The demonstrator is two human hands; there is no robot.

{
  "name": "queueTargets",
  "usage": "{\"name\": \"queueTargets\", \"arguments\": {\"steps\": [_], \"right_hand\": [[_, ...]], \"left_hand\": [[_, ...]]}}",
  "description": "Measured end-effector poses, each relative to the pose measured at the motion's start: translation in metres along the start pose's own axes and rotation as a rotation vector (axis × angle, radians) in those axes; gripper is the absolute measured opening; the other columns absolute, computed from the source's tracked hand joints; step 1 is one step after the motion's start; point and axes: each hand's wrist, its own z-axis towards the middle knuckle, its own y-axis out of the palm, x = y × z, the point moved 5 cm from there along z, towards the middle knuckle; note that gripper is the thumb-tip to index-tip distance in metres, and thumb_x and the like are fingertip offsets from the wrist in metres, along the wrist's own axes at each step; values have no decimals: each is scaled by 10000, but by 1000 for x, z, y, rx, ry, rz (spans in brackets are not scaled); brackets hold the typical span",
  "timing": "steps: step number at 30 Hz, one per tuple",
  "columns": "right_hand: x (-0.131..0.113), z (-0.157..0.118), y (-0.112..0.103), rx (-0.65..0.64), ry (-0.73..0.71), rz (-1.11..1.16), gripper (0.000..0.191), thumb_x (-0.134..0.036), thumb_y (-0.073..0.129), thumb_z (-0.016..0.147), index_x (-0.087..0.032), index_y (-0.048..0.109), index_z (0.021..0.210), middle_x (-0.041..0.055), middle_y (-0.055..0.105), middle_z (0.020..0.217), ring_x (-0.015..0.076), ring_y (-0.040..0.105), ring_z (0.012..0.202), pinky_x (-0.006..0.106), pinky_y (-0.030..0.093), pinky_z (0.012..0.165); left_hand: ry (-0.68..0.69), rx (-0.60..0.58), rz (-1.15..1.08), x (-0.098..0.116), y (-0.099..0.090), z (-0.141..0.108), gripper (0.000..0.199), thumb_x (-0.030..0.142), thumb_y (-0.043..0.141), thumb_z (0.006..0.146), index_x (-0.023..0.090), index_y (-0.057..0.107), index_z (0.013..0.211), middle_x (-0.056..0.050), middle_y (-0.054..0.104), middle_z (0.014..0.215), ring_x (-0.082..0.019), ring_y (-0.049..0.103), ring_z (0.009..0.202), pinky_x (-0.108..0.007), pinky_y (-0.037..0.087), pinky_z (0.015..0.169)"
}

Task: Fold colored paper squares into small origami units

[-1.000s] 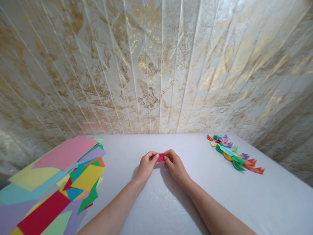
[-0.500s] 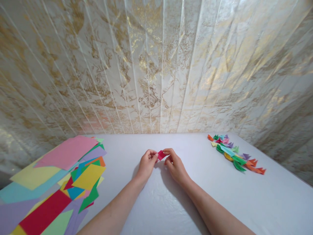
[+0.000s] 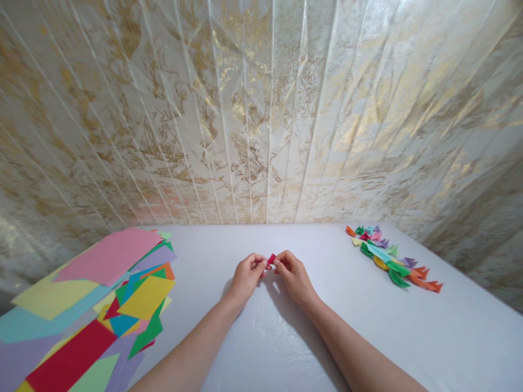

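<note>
A small folded piece of red paper (image 3: 271, 259) is held just above the white table, between my two hands. My left hand (image 3: 248, 274) pinches its left end with thumb and fingers. On the other side, my right hand (image 3: 291, 273) grips the right end between thumb and forefinger. The fingertips hide much of the paper, so its exact fold cannot be made out.
Coloured paper sheets lie in overlapping heaps at the left, with a large pink sheet (image 3: 112, 256) and a yellow piece (image 3: 147, 295) on top. Several small folded paper shapes (image 3: 398, 268) are grouped at the right. A gold-patterned curtain (image 3: 249, 136) hangs behind the white table (image 3: 261, 337).
The red paper shows as a smaller, narrower piece than before. My right fingers have closed down onto its right end, and the hands have drawn slightly closer together.
</note>
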Motion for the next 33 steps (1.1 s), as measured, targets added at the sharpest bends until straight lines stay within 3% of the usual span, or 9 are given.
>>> {"name": "queueTargets", "arguments": {"steps": [6,12,24,33], "right_hand": [[3,2,-3,42,31,86,244,-426,594,812,-192,567,746,-5,583,664,156,562,630,288,442,637],[1,1,-1,19,34,109,268,-453,616,800,-193,576,752,3,603,705,157,572,646,291,471,648],[0,-2,4,-35,-32,11,126,-332,569,836,-206,569,843,11,635,801,160,580,699,296,473,670],[3,-4,4,-34,35,24,153,-348,554,851,-212,504,803,-7,628,679,157,597,618,289,472,620]], "left_hand": [[48,-15,49,-2,3,-1,226,356,603,776,163,640,888,-45,702,783,-131,589,628,-216,417,536],[220,1,74,-2,7,-1,196,311,642,771,174,647,911,-54,711,898,-173,656,801,-300,502,769],[209,47,133,-3,1,2,157,319,599,782,183,656,838,-26,705,806,-173,641,766,-284,486,740],[208,23,142,3,3,-1,148,310,604,779,181,669,814,-21,701,779,-176,644,767,-280,487,745]]}}
